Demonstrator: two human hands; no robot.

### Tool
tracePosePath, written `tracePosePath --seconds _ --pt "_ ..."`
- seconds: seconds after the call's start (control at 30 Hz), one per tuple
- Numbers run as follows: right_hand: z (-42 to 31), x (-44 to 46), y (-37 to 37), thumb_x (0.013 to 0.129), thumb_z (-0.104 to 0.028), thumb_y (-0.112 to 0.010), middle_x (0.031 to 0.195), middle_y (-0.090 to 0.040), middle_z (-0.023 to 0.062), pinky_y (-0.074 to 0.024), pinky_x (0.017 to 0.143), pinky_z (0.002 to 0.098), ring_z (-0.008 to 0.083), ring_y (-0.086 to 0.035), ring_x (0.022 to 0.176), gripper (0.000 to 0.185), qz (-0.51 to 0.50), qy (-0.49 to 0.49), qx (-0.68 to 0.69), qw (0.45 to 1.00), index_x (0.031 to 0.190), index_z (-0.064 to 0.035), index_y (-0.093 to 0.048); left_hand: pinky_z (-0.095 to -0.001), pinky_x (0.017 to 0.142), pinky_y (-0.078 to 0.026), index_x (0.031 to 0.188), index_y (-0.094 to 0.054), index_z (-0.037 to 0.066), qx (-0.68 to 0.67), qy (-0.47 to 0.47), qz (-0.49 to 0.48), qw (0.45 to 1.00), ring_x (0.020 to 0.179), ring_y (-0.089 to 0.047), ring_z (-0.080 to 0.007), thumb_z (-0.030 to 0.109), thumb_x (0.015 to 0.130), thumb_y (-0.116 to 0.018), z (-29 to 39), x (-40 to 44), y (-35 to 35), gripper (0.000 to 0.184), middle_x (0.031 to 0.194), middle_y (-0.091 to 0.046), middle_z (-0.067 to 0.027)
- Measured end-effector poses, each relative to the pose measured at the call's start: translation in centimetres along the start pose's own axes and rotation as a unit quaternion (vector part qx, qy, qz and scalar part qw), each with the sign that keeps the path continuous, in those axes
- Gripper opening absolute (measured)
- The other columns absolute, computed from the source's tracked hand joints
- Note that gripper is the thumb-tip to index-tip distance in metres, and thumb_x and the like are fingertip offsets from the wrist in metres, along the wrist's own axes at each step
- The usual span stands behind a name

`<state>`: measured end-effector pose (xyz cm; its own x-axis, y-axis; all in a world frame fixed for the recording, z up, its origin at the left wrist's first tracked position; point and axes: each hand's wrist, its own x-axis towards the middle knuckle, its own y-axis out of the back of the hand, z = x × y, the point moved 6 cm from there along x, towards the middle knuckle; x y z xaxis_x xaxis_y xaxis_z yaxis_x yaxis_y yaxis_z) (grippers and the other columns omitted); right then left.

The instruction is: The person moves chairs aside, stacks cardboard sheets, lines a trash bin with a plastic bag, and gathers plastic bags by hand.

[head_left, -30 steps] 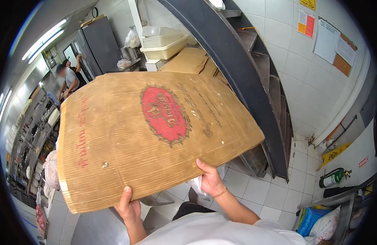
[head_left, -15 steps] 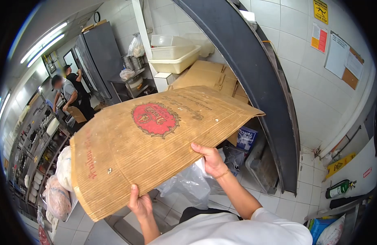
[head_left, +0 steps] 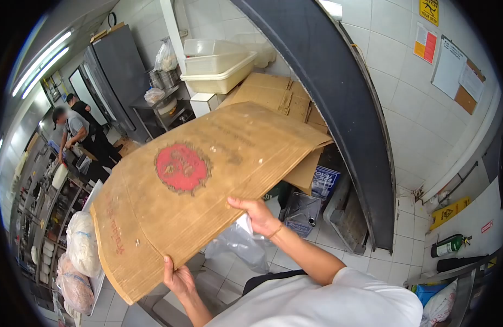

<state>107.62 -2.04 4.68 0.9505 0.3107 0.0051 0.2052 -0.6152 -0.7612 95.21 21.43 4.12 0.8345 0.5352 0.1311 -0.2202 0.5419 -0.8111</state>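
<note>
A large flattened cardboard box (head_left: 208,207) with a red round emblem spans the middle of the head view, tilted. My left hand (head_left: 179,279) grips its near edge at the lower left, thumb on top. Farther right along the same edge, my right hand (head_left: 255,214) clasps the cardboard, its thumb on the upper face and its other fingers mostly underneath. Below the right hand hangs a clear plastic bag (head_left: 238,248); whether that hand holds it too, I cannot tell. More flattened cardboard (head_left: 268,90) lies behind the sheet.
Cream plastic tubs (head_left: 221,76) are stacked at the back. A dark curved metal panel (head_left: 338,82) rises at right. Blue square tins (head_left: 323,181) stand on the tiled floor. Wrapped bundles (head_left: 83,245) sit at left. Two people (head_left: 80,128) stand farther back. A fire extinguisher (head_left: 450,246) is at right.
The cardboard and both hands have shifted left in the view, and the sheet's printed face looks blurred. More of the tins shows beneath it. Both hands keep their hold.
</note>
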Motion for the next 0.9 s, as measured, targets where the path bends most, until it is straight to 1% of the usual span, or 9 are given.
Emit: tracePosePath --seconds 0.1,0.17,0.3,0.37,0.4,0.5,0.63,0.7,0.9 --pt "3.8 0.6 4.1 0.080 -0.008 -0.062 0.105 -0.059 0.0084 -0.0456 0.084 0.0301 0.0176 -0.057 0.094 0.031 0.019 -0.093 0.101 0.990 0.108 0.0012 -0.055 -0.0392 0.099 -0.037 0.127 -0.034 -0.004 0.053 0.029 0.023 0.998 0.113 -0.046 -0.0233 0.007 0.085 -0.053 -2.5 -1.1 2.0 0.048 0.125 -0.045 -0.0151" --pt "2.3 -0.8 4.4 0.080 -0.009 -0.062 0.107 -0.058 0.0083 -0.0463 0.084 0.0308 0.0171 -0.057 0.094 0.032 0.044 -0.072 0.059 0.995 0.109 0.0011 -0.055 -0.0421 0.100 -0.036 0.131 -0.031 0.000 0.045 0.061 0.024 0.997 0.116 -0.044 -0.0252 0.008 0.084 -0.053 -4.5 -2.4 2.4 0.052 0.128 -0.043 -0.0140" --pt "0.0 0.9 8.4 0.081 -0.012 -0.062 0.106 -0.058 0.0074 -0.0455 0.083 0.0285 0.0170 -0.057 0.094 0.034 0.041 -0.039 -0.045 0.997 0.111 0.0010 -0.053 -0.0454 0.091 -0.046 0.126 -0.037 0.000 0.003 0.101 0.026 0.995 0.111 -0.049 -0.0296 0.007 0.084 -0.053 -9.0 -4.1 1.0 0.046 0.123 -0.047 -0.0149" --pt "-2.3 1.9 10.2 0.083 -0.017 -0.061 0.105 -0.058 0.0071 -0.0451 0.083 0.0273 0.0160 -0.056 0.095 0.034 0.066 -0.001 -0.100 0.993 0.111 0.0017 -0.053 -0.0451 0.090 -0.046 0.127 -0.035 0.001 -0.034 0.169 0.004 0.985 0.110 -0.050 -0.0293 0.008 0.083 -0.054 -11.9 -4.8 0.1 0.048 0.123 -0.048 -0.0151" --pt "-3.3 2.0 10.8 0.083 -0.024 -0.062 0.101 -0.059 0.0055 -0.0421 0.082 0.0257 0.0150 -0.054 0.095 0.037 0.044 0.003 -0.080 0.996 0.110 0.0000 -0.054 -0.0497 0.098 -0.037 0.129 -0.032 0.002 -0.028 0.173 -0.019 0.984 0.117 -0.043 -0.0304 0.010 0.085 -0.053 -13.3 -4.6 -0.6 0.050 0.128 -0.042 -0.0136" --pt "-5.3 0.2 13.8 0.085 -0.027 -0.060 0.099 -0.059 0.0049 -0.0419 0.083 0.0260 0.0141 -0.054 0.094 0.037 0.025 -0.014 -0.161 0.986 0.110 -0.0008 -0.054 -0.0497 0.098 -0.037 0.128 -0.034 0.002 -0.063 0.187 -0.024 0.980 0.115 -0.045 -0.0297 0.008 0.084 -0.055 -17.8 -3.9 -3.1 0.049 0.126 -0.044 -0.0144" --pt "-6.1 -7.9 17.5 0.087 -0.025 -0.057 0.098 -0.058 0.0040 -0.0399 0.083 0.0240 0.0140 -0.056 0.093 0.035 0.096 -0.080 -0.189 0.974 0.111 -0.0001 -0.053 -0.0512 0.100 -0.034 0.129 -0.032 0.002 -0.061 0.191 -0.049 0.978 0.117 -0.043 -0.0300 0.006 0.085 -0.052 -23.7 -2.7 -7.2 0.047 0.127 -0.042 -0.0139" --pt "-6.2 -11.7 21.9 0.087 -0.020 -0.056 0.097 -0.059 0.0062 -0.0451 0.079 0.0253 0.0148 -0.057 0.092 0.031 0.154 -0.057 -0.241 0.956 0.112 -0.0014 -0.053 -0.0502 0.099 -0.035 0.129 -0.032 0.001 -0.048 0.187 -0.045 0.980 0.116 -0.043 -0.0291 0.007 0.088 -0.048 -26.8 -2.8 -10.2 0.045 0.128 -0.041 -0.0137" --pt "-9.4 -22.1 28.4 0.085 -0.018 -0.059 0.094 -0.060 0.0065 -0.0412 0.079 0.0240 0.0130 -0.057 0.088 0.028 0.297 -0.003 -0.218 0.930 0.107 -0.0014 -0.056 -0.0452 0.098 -0.039 0.128 -0.031 -0.002 -0.089 0.185 -0.038 0.978 0.116 -0.043 -0.0272 0.018 0.092 -0.045 -38.5 -2.6 -19.9 0.044 0.130 -0.038 -0.0143"
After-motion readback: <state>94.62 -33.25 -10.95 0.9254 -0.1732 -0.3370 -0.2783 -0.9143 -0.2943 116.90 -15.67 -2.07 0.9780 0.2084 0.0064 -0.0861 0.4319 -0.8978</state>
